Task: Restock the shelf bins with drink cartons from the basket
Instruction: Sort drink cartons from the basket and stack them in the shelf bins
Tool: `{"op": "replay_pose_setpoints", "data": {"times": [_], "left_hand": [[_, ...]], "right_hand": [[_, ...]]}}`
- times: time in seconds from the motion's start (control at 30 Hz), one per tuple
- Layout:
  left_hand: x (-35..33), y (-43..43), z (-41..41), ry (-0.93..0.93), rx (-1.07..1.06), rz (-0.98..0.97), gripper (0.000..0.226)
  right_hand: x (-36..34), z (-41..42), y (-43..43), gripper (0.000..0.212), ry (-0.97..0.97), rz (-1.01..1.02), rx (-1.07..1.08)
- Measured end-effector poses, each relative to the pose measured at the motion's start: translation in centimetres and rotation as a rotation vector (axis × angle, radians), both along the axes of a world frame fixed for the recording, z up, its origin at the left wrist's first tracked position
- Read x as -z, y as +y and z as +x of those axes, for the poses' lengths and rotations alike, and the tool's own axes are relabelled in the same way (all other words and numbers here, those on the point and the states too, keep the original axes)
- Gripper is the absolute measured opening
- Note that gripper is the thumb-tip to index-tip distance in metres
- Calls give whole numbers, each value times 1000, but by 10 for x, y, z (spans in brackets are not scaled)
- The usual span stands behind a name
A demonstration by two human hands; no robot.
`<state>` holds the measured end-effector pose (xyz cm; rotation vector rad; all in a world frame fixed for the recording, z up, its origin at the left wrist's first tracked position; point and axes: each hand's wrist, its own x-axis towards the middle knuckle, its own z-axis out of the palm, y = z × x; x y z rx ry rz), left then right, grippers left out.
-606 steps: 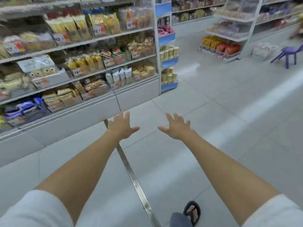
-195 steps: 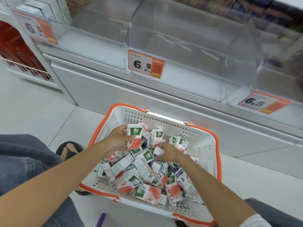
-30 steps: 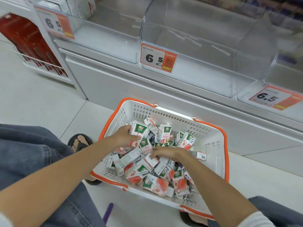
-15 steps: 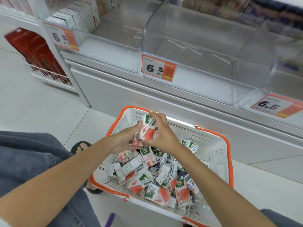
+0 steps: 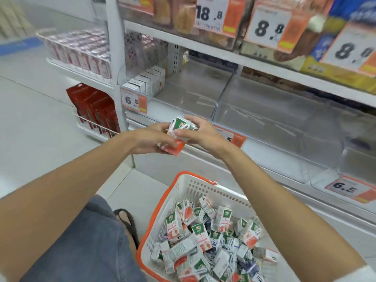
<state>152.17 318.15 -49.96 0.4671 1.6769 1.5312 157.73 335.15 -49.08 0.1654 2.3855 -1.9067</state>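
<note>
Both hands hold a small bunch of green, white and red drink cartons (image 5: 179, 132) in the air, in front of the lowest shelf. My left hand (image 5: 150, 139) grips the bunch from the left and below. My right hand (image 5: 201, 133) grips it from the right, fingers curled over the top. Below them a white basket with an orange rim (image 5: 160, 202) stands on the floor, holding several more loose cartons (image 5: 203, 239). A clear shelf bin (image 5: 189, 94) behind the hands holds a short row of white cartons (image 5: 146, 81) at its left end. The bin to its right (image 5: 274, 123) has nothing in it.
Price tags (image 5: 133, 100) hang along the bin fronts. A rack of red boxes (image 5: 93, 107) stands at the left end of the shelf unit. Packaged goods fill the upper shelf (image 5: 264, 27). My knee in denim (image 5: 85, 241) and a sandalled foot (image 5: 127, 220) are left of the basket.
Both hands have risen out of the basket with the bunch of cartons and moved up toward the lowest shelf bins. My view has tilted up to show the upper shelves.
</note>
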Motion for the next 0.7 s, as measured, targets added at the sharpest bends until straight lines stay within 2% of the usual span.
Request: {"op": "replay_pose_setpoints", "data": {"times": [0.07, 0.17, 0.27, 0.37, 0.43, 0.47, 0.53, 0.57, 0.63, 0.7], "left_hand": [[-24, -12, -20, 135, -113, 35, 68], [-34, -27, -53, 457, -419, -80, 100], [-14, -39, -86, 797, -604, -309, 95], [11, -41, -118, 974, -664, -478, 90], [23, -41, -133, 1028, -654, -557, 94], [29, -42, -141, 1052, -630, -596, 98], [40, -44, -152, 1099, -582, -628, 103], [44, -45, -156, 1122, -578, -616, 105], [52, -47, -160, 1168, -596, -583, 106], [56, -46, -161, 1215, -621, -577, 106]], "right_hand": [[-24, -26, -16, 61, 112, 45, 28], [-50, -68, -30, 52, 276, 87, 133], [-55, -116, -31, 62, 328, 216, 274], [-44, -164, -36, 60, 288, 364, 282], [-30, -192, -40, 53, 229, 406, 147], [-24, -204, -42, 57, 158, 386, 32], [-13, -219, -43, 80, -88, 247, -169], [-6, -225, -42, 83, -184, 165, -218], [9, -235, -39, 68, -217, 101, -214], [21, -239, -39, 62, -184, 109, -166]]}}
